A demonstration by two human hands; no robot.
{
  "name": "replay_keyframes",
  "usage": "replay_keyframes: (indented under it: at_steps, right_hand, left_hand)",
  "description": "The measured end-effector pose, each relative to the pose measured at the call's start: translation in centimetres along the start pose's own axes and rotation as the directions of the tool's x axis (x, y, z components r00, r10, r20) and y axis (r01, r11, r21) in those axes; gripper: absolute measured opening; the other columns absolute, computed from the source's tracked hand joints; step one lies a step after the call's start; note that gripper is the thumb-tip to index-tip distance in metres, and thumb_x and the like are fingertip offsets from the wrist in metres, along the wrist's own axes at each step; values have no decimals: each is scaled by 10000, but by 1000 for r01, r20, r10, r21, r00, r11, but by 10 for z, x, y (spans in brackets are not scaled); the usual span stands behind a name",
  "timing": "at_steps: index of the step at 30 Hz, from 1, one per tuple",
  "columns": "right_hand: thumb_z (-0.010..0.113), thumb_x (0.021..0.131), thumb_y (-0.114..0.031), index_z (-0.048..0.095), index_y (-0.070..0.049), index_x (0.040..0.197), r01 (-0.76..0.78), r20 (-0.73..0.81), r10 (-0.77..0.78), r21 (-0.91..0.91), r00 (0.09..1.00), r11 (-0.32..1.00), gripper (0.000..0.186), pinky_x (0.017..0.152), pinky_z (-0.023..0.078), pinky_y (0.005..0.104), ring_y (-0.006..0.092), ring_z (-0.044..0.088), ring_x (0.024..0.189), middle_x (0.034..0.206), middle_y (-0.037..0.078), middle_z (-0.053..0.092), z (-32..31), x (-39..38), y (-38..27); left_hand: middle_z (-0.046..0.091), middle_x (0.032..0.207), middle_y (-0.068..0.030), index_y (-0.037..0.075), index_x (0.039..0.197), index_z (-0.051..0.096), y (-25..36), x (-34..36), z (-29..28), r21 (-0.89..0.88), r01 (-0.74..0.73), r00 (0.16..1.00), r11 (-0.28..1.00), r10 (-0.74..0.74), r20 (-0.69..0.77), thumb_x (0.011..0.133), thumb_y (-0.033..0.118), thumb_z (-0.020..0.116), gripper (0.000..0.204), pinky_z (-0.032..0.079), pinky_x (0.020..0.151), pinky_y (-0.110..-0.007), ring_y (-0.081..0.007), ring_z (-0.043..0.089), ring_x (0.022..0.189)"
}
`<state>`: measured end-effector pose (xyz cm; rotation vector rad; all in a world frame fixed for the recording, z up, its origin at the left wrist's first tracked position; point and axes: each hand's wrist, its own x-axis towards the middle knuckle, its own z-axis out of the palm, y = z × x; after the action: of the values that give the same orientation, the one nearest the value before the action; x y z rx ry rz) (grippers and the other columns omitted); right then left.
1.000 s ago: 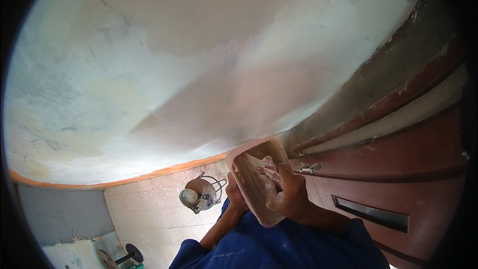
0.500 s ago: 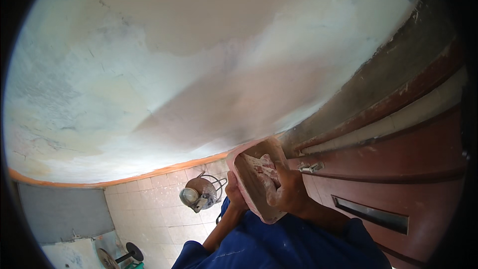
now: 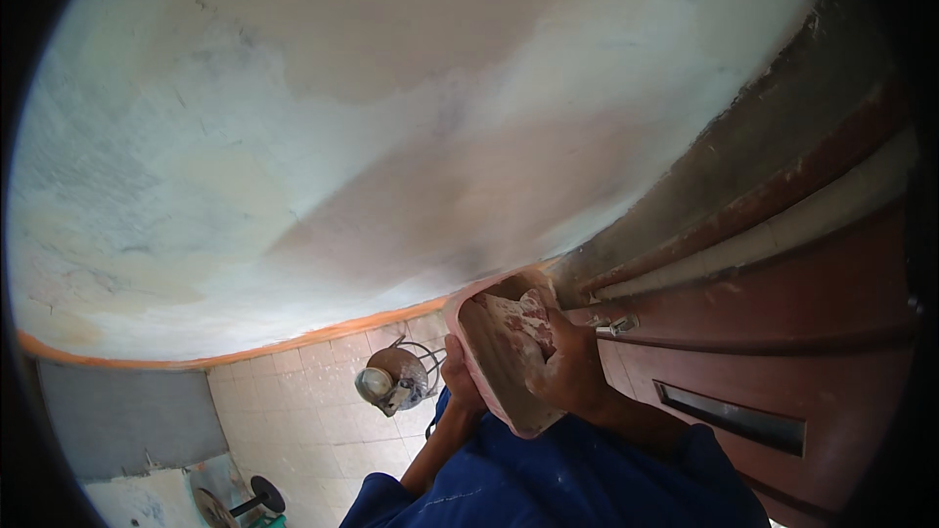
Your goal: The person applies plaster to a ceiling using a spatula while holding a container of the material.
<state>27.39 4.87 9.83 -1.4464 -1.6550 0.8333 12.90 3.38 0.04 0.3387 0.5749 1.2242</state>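
Observation:
In front of my body is a pinkish rectangular tub [image 3: 489,393], tilted, with its open top facing me. My left hand [image 3: 462,377] holds it by its left long side, fingers wrapped under and thumb along the wall. My right hand [image 3: 572,369] reaches over the right rim, closed on a whitish, red-blotched thing [image 3: 526,318] caked in pale powder or paste. That thing lies against the inside of the tub; its exact kind I cannot make out. The right fingertips are partly hidden behind it.
A patchy wall [image 3: 411,186] with damp-looking patches rises ahead, edged by an orange strip [image 3: 323,334]. On the tiled floor [image 3: 284,401] stands a round stool [image 3: 399,368] bearing a pale round container. A reddish-brown door [image 3: 724,372] with a metal handle [image 3: 618,327] is close on my right.
My right hand and the whitish thing have shifted slightly up and right inside the tub, turning a little. My left hand keeps its hold on the tub, which barely moves.

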Motion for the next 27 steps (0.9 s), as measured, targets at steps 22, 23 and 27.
replay_keyframes:
  at_steps: [22,23,27]
  right_hand:
    - [615,792,-83,497,67,1200,-13,-19,14,63,1000,998,450,676,538,397,362,678,780,844,251,653,-2,-6,5]
    - [605,792,-78,437,58,1276,6,-5,-6,62,1000,998,529,652,539,416,390,667,754,825,269,641,-2,-6,9]
    - [586,803,-89,380,46,1353,-1,82,-1,27,997,1000,603,631,537,433,424,653,726,795,280,634,-9,-3,13]
  left_hand:
    - [446,1370,-197,-3,1406,317,-2,-3,-6,80,30,999,996,-28,-19,920,602,374,778,388,1051,-452,-330,476,1224]
    - [444,1372,-197,-4,1406,318,0,-3,-3,42,41,999,998,-40,-8,920,600,375,777,387,1052,-453,-331,475,1226]
    - [437,1378,-198,-1,1408,316,1,-2,3,19,51,998,999,-50,-45,914,603,389,783,379,1056,-456,-336,471,1229]
